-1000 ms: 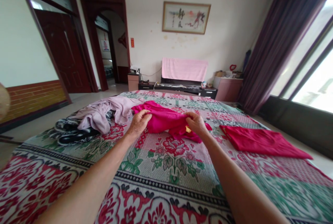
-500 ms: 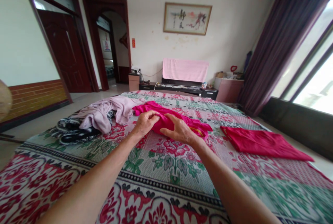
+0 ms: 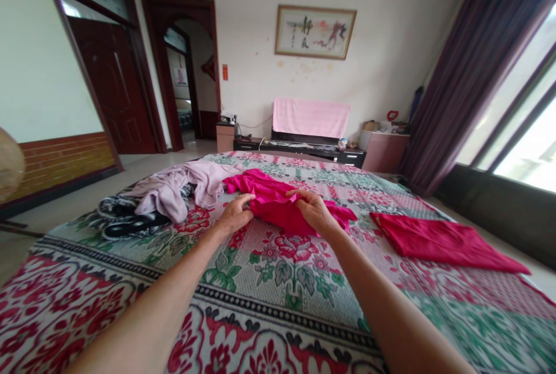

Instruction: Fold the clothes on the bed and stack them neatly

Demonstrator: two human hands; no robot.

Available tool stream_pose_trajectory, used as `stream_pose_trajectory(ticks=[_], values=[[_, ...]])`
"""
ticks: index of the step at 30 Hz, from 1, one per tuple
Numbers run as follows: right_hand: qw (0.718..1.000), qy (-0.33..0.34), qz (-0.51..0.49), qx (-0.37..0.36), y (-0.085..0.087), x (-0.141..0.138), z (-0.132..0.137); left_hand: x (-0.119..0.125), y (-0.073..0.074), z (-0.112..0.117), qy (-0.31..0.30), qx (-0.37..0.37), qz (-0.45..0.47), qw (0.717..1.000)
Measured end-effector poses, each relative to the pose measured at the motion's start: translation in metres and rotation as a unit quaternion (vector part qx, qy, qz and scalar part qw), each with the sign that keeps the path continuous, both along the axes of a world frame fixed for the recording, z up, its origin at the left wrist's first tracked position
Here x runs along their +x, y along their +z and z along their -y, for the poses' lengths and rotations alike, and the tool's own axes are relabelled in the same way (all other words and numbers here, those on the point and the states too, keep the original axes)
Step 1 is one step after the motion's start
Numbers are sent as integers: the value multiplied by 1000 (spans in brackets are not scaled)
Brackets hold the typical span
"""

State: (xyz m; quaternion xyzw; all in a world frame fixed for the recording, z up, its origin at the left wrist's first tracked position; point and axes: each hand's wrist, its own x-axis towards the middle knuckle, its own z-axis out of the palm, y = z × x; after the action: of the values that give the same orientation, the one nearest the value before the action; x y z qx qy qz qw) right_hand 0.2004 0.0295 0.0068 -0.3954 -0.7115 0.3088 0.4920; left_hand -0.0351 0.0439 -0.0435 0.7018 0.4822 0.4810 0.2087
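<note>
A crumpled magenta garment (image 3: 278, 206) lies in the middle of a bed with a red and green floral cover (image 3: 278, 281). My left hand (image 3: 234, 215) pinches its near left edge with curled fingers. My right hand (image 3: 315, 211) grips the cloth a little further right, fingers closed on a fold. Both forearms reach forward over the cover.
A folded red garment (image 3: 438, 241) lies flat at the right. A lilac garment (image 3: 178, 189) and a black and white patterned one (image 3: 125, 217) are heaped at the left. Beyond the bed stand a low cabinet with a pink cloth (image 3: 310, 116), doorways on the left and a curtained window on the right.
My right hand moved left onto the magenta garment, then lifted a fold of it. My left hand shifted slightly down its near edge. The garment is bunched more tightly.
</note>
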Motion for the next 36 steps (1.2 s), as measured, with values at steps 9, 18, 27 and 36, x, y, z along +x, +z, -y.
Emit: stream_pose_trajectory(ticks=[9,18,27,36], values=[[991,-73,-46,-107,-15,10,-11,13,13,14,-38,20,-46,998],[962,-173,112,178,2,8,3,27,24,26,-20,31,-59,998],[969,51,179,161,1,-7,18,38,30,37,-75,69,-101,990],[977,17,168,131,0,-6,15,40,22,34,-61,63,-122,989]])
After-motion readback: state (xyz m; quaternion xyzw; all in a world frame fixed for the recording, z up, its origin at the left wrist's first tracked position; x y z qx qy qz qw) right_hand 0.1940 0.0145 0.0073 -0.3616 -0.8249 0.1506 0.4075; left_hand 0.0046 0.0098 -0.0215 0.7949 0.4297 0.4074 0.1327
